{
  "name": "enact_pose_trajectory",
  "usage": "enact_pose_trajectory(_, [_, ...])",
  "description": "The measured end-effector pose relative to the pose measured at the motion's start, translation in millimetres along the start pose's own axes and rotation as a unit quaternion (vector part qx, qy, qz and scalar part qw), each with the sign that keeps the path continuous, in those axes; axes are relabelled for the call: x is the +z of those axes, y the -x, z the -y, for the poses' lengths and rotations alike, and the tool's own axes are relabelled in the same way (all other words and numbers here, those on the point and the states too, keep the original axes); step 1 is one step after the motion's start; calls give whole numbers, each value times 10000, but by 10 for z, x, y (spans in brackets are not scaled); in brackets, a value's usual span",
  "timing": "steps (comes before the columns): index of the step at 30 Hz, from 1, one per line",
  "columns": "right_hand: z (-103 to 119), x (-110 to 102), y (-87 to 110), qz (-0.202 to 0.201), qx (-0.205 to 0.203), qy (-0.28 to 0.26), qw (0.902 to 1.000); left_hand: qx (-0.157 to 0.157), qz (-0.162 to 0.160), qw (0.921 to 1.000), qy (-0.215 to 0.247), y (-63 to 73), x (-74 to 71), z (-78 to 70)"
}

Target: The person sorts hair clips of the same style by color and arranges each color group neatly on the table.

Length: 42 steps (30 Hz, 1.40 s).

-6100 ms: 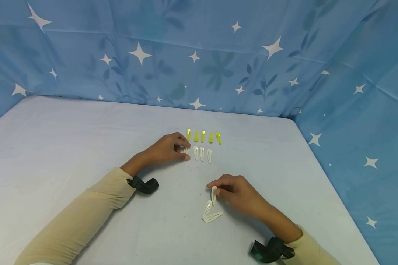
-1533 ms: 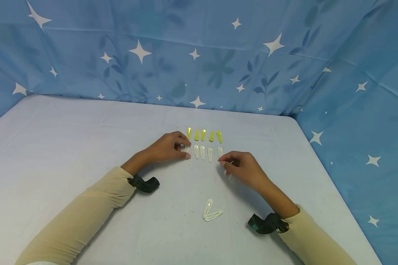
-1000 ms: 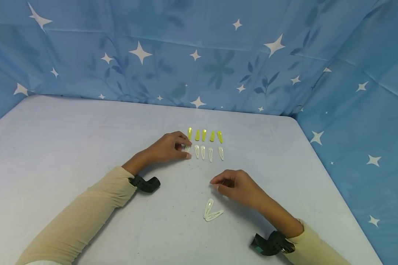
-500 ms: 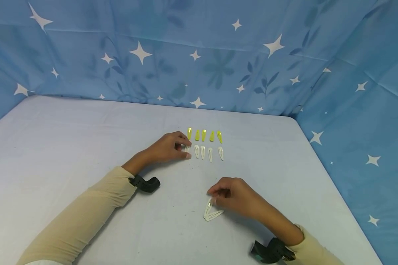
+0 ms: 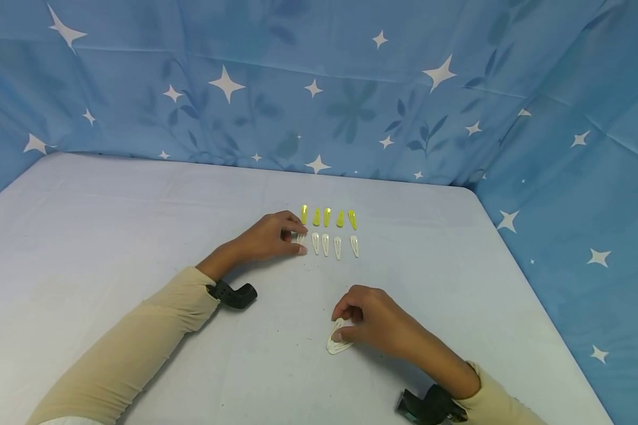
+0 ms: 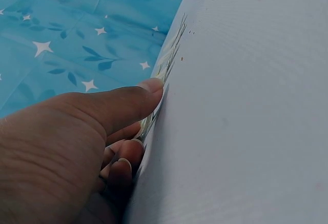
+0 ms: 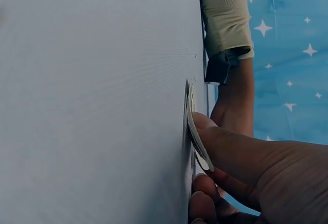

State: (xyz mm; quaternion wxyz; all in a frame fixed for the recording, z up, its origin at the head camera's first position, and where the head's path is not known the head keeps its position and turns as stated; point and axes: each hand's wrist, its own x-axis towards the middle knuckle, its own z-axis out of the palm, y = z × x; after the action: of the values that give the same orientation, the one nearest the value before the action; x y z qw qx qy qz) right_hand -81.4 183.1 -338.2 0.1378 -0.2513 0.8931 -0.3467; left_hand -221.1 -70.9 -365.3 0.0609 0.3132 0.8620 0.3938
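Observation:
My left hand (image 5: 268, 237) stays at the left end of a row of white snap hair clips (image 5: 325, 245), thumb and fingertips about one white hair clip (image 5: 300, 239) lying there. From the left wrist view, the thumb tip overlaps the clips, with the other fingers curled beneath. Nearer the front, my right hand (image 5: 374, 319) pinches a white hair clip (image 7: 200, 144) of the loose pair (image 5: 337, 348). This clip tilts against the thumb in the right wrist view, and the fingers partly hide the pair in the head view.
Several yellow snap hair clips (image 5: 326, 216) lie in a row just behind the white ones. A white cloth covers the table (image 5: 138, 200). Blue star-patterned curtain (image 5: 276, 88) hangs along the back and right sides.
After setting a white hair clip at the right end of the white row, my right hand came back toward the front and took hold of another. The left hand stayed put.

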Motion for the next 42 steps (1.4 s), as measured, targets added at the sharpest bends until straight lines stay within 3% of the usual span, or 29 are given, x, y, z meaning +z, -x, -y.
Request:
enact_pose_trajectory(18, [9, 23, -8, -326, 96, -253, 9991, 7, 20, 10000, 10, 2, -1, -17])
enact_pose_trajectory(30, [-15, 6, -30, -295, 44, -350, 9989, -14, 41, 10000, -20, 2, -16, -31])
enact_pose_trajectory(38, [-25, -10, -37, -317, -383, 88, 9987, -30, 42, 10000, -39, -7, -10, -15])
enact_pose_trajectory(42, [-11, -26, -34, -350, -329, 371, 9982, -41, 41, 10000, -45, -9, -8, -11])
